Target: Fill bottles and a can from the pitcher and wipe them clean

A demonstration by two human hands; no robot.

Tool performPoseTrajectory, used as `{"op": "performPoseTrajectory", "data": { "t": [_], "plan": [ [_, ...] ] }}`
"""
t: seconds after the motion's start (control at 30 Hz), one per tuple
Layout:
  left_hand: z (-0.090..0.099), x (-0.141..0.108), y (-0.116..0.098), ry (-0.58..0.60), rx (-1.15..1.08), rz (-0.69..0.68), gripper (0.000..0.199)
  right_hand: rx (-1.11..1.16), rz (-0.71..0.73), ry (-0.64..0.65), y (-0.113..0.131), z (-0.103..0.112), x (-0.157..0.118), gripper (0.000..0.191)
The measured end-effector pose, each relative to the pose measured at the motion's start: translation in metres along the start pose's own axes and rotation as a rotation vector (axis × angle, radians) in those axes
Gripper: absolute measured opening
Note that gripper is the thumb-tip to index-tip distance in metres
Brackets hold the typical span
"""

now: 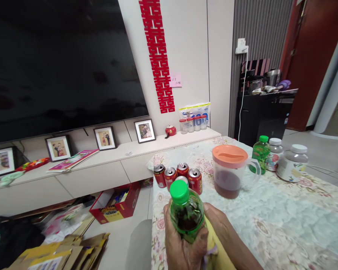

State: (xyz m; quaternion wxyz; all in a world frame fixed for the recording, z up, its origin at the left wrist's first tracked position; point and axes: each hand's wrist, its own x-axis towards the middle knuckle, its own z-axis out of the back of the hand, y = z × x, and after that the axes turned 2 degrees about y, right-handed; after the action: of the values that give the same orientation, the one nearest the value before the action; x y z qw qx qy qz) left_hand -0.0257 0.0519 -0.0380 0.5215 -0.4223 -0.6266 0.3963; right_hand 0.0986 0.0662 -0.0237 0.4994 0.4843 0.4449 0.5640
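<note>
A plastic bottle [187,217] with a green cap and dark liquid inside is upright at the near edge of the table. My left hand [178,247] is closed around its body, thumb across the front. Against the bottle's right side, my right hand [221,225] grips a yellow cloth [217,252]; the bottle and cloth hide most of its fingers. Just beyond the bottle stand several red drink cans [195,182], their tops showing. Right of them is a clear plastic pitcher [228,182] with an orange lid, part filled with brownish liquid.
Another green-capped bottle [260,154] and two white-lidded jars [293,164] stand at the table's far right. A flowered tablecloth [287,221] covers the table. On the left, a low cabinet [92,168] bears framed photos, with a red box [115,206] and flattened cardboard [70,251] on the floor.
</note>
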Motion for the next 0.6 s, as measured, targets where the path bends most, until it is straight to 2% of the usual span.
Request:
{"op": "performPoseTrajectory", "data": {
  "t": [0.13,0.27,0.33,0.47,0.6],
  "plan": [
    [-0.003,-0.003,0.003,-0.101,-0.03,0.055,0.113,-0.178,0.066,-0.005,0.015,0.004,-0.007,0.048],
    [0.001,-0.003,0.003,-0.099,0.008,0.045,0.11,-0.332,0.178,-0.046,0.026,0.007,-0.013,0.044],
    [0.001,-0.007,0.003,-0.091,-0.003,0.089,0.106,-0.344,0.251,-0.083,0.028,0.008,-0.016,0.042],
    [-0.005,-0.019,0.001,0.027,-0.044,0.201,0.094,-0.308,0.326,-0.2,0.025,0.015,-0.022,0.042],
    [-0.005,-0.023,-0.003,0.208,-0.067,0.228,0.095,-0.266,0.225,-0.331,0.02,0.024,-0.032,0.044]
  ]
}}
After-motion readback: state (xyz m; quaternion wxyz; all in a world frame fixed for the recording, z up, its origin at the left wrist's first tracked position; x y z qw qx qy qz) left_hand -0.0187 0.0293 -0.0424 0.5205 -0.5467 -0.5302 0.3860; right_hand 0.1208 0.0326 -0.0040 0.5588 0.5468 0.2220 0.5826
